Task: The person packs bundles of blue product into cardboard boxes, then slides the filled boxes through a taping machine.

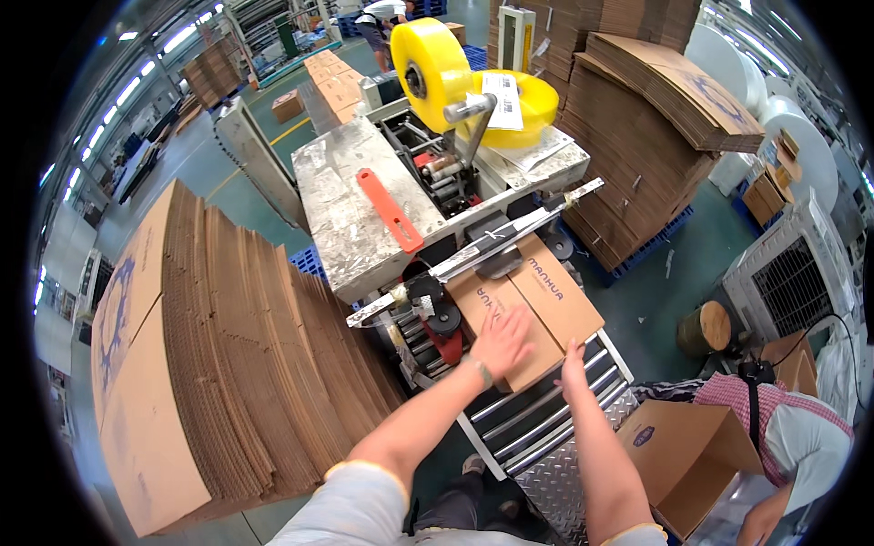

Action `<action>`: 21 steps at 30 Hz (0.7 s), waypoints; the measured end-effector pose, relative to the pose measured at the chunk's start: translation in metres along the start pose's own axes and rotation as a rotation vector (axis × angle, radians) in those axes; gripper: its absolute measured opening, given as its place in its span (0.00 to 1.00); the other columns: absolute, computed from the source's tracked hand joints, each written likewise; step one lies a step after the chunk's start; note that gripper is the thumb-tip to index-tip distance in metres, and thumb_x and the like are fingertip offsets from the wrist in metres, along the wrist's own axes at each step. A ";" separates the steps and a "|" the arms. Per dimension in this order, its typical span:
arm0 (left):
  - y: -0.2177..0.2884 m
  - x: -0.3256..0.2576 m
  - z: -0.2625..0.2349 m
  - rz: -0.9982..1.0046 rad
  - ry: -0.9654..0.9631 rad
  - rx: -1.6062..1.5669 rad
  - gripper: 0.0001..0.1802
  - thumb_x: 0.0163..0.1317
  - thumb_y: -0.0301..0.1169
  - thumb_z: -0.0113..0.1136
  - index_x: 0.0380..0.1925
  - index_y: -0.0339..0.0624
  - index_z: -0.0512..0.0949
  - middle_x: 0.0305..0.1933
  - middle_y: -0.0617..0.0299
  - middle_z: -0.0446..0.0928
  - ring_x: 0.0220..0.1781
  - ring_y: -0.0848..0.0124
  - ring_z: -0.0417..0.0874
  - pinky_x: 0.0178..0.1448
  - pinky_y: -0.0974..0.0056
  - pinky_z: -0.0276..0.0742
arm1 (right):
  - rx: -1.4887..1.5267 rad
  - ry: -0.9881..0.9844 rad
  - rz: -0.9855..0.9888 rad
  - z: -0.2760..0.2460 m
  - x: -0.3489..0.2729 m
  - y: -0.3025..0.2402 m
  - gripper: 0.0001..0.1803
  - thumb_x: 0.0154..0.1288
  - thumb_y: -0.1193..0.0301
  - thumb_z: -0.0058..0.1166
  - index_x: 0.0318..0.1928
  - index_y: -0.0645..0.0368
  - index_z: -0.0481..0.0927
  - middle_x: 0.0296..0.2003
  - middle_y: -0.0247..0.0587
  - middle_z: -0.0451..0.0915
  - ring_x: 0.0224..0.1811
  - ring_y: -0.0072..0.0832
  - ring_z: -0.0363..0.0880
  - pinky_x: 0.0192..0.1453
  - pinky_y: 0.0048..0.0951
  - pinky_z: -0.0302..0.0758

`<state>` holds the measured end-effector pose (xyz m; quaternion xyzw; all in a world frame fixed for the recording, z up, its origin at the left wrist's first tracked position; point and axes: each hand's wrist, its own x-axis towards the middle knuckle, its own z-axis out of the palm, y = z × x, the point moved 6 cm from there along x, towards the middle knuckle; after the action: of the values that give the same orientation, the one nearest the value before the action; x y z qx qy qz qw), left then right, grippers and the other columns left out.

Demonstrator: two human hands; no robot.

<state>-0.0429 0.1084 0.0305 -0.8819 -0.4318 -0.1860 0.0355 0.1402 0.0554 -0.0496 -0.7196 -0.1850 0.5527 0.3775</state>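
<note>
A closed brown cardboard carton (557, 296) lies on the roller conveyor (517, 420), its far end under the crossbar (496, 241) of a carton-sealing machine (341, 196). My left hand (503, 346) rests on the carton's top flap with its fingers spread. At the near right corner my right hand (574, 371) touches the carton's side, fingers stretched upward and not wrapped round anything. Beside the carton's left side stands a red and black drive unit (443, 323). A large roll of yellow tape (430, 73) is mounted above the machine.
A tall stack of flattened cartons (246, 355) stands at left; more flat cartons (628, 136) are piled at back right. A red-orange flat tool (390, 211) lies on the machine. At lower right, a person in a checked apron (742, 414) bends beside an open carton (687, 460).
</note>
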 end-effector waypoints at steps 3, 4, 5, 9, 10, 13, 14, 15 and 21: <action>0.031 -0.077 -0.064 0.021 -0.074 -0.304 0.23 0.67 0.43 0.62 0.57 0.44 0.77 0.71 0.52 0.69 0.76 0.54 0.65 0.81 0.39 0.49 | 0.183 0.019 -0.173 -0.021 -0.010 0.021 0.45 0.76 0.35 0.35 0.80 0.48 0.48 0.77 0.44 0.54 0.77 0.42 0.57 0.70 0.61 0.62; 0.033 -0.114 -0.085 -0.031 -0.045 -0.347 0.20 0.65 0.41 0.64 0.54 0.45 0.79 0.70 0.52 0.71 0.75 0.53 0.66 0.80 0.40 0.52 | 0.239 0.034 -0.193 -0.026 -0.025 0.039 0.43 0.76 0.36 0.37 0.78 0.50 0.55 0.74 0.44 0.62 0.74 0.39 0.63 0.68 0.56 0.66; 0.030 -0.147 -0.104 -0.090 -0.060 -0.335 0.20 0.64 0.41 0.66 0.53 0.47 0.80 0.68 0.53 0.72 0.73 0.52 0.68 0.78 0.39 0.53 | 0.245 0.027 -0.171 -0.027 -0.041 0.063 0.37 0.76 0.37 0.40 0.69 0.51 0.65 0.62 0.41 0.71 0.62 0.34 0.71 0.60 0.47 0.70; 0.017 -0.244 -0.203 -0.284 -0.014 -0.210 0.16 0.57 0.34 0.69 0.47 0.49 0.83 0.64 0.53 0.74 0.69 0.47 0.70 0.75 0.36 0.59 | -0.077 -0.400 0.162 -0.018 -0.124 0.221 0.21 0.76 0.49 0.50 0.46 0.54 0.81 0.36 0.37 0.85 0.37 0.28 0.84 0.42 0.31 0.79; 0.019 -0.251 -0.232 -0.315 0.014 -0.149 0.17 0.55 0.31 0.69 0.47 0.49 0.83 0.63 0.53 0.74 0.68 0.46 0.71 0.74 0.37 0.60 | -0.156 -0.556 0.354 -0.024 -0.153 0.267 0.22 0.77 0.49 0.50 0.49 0.55 0.82 0.41 0.39 0.86 0.43 0.30 0.86 0.47 0.32 0.81; 0.031 -0.248 -0.326 -0.288 0.215 0.100 0.15 0.53 0.26 0.69 0.43 0.47 0.84 0.61 0.53 0.77 0.66 0.49 0.73 0.73 0.41 0.66 | -0.519 -0.812 0.439 -0.037 -0.217 0.339 0.24 0.74 0.51 0.58 0.55 0.58 0.81 0.48 0.42 0.85 0.50 0.31 0.85 0.55 0.31 0.81; 0.041 -0.252 -0.358 -0.261 0.276 0.198 0.14 0.53 0.24 0.70 0.41 0.46 0.85 0.59 0.54 0.78 0.65 0.50 0.73 0.72 0.42 0.67 | -0.556 -0.862 0.421 -0.046 -0.235 0.344 0.25 0.72 0.52 0.60 0.57 0.59 0.80 0.48 0.43 0.85 0.50 0.30 0.85 0.55 0.32 0.80; 0.050 -0.250 -0.390 -0.204 0.331 0.346 0.14 0.54 0.27 0.68 0.42 0.46 0.86 0.58 0.57 0.80 0.64 0.54 0.75 0.73 0.45 0.68 | -0.552 -0.891 0.346 -0.051 -0.231 0.360 0.26 0.72 0.53 0.60 0.59 0.60 0.79 0.49 0.44 0.84 0.50 0.30 0.85 0.55 0.32 0.80; 0.056 -0.212 -0.513 -0.274 0.351 0.510 0.26 0.62 0.31 0.65 0.61 0.40 0.75 0.65 0.52 0.75 0.68 0.51 0.73 0.72 0.48 0.69 | -0.379 -0.469 0.041 -0.131 -0.207 0.289 0.24 0.70 0.56 0.53 0.62 0.51 0.79 0.35 0.42 0.84 0.29 0.35 0.80 0.28 0.37 0.78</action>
<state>-0.2699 -0.1995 0.4360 -0.7331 -0.5661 -0.2240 0.3033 0.1528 -0.3170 -0.1167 -0.6333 -0.3522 0.6672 0.1723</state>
